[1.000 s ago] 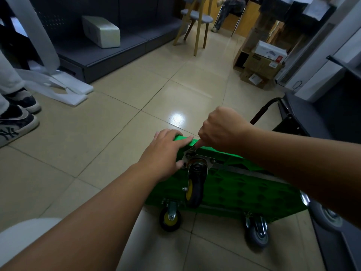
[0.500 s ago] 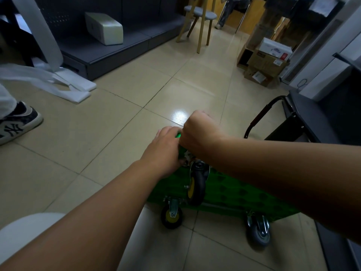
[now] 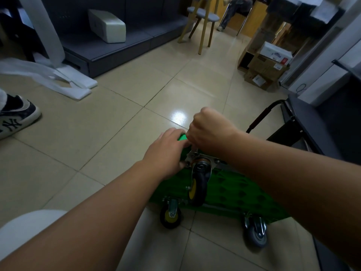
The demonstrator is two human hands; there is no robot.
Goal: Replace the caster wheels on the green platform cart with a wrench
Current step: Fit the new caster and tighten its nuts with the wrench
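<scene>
The green platform cart lies tipped on its side on the floor, underside towards me. A black caster with a yellow hub hangs from a metal plate at the cart's top corner. My left hand grips that green corner, thumb by the plate. My right hand is a fist just above the plate, shut on a thin metal tool, probably the wrench, whose tip meets a bolt. Two lower casters, one black and yellow and one grey, rest on the tiles.
The cart's black handle sticks out to the right beside a dark low platform. A person's sneaker stands at the left. White foam strips, a wooden stool and cardboard boxes lie further back.
My right fist has shifted left and up over the caster plate, closer to my left hand. The view has tilted slightly; the cart stays where it was.
</scene>
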